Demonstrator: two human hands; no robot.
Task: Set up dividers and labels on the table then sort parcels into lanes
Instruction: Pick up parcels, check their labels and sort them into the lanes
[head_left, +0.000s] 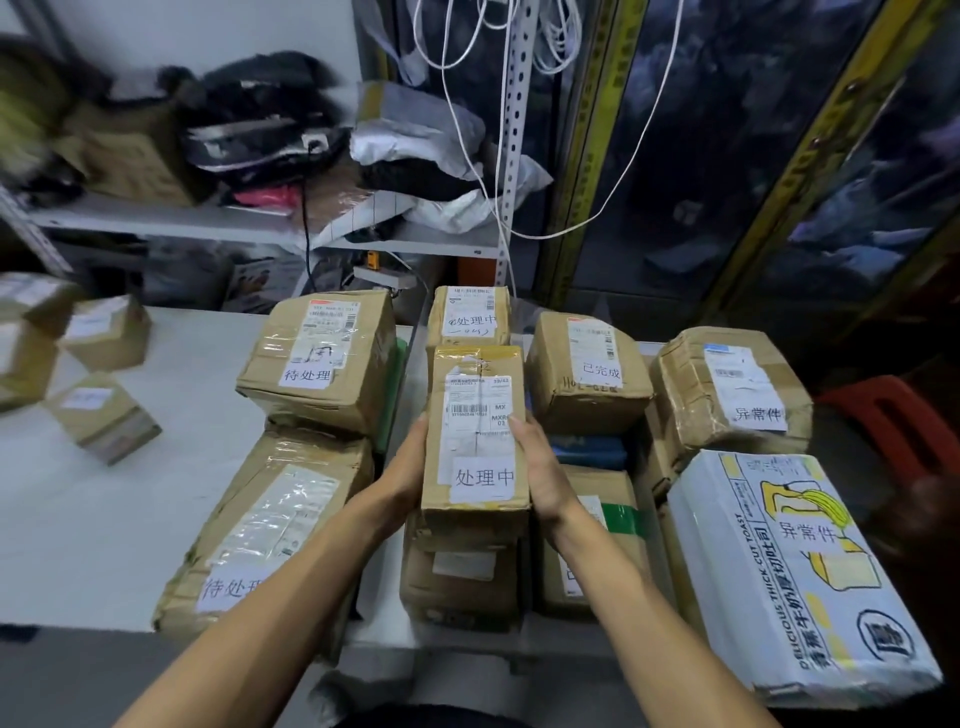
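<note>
Above the white table (130, 467), near its middle, a brown parcel (478, 441) labelled 处理中 is held between both hands. The left hand (410, 467) is pressed on its left side and the right hand (540, 473) on its right side, fingers curled on the edges. Behind this parcel a second parcel (470, 317) with the same label is seen, and under it a plain box (460, 577).
</note>
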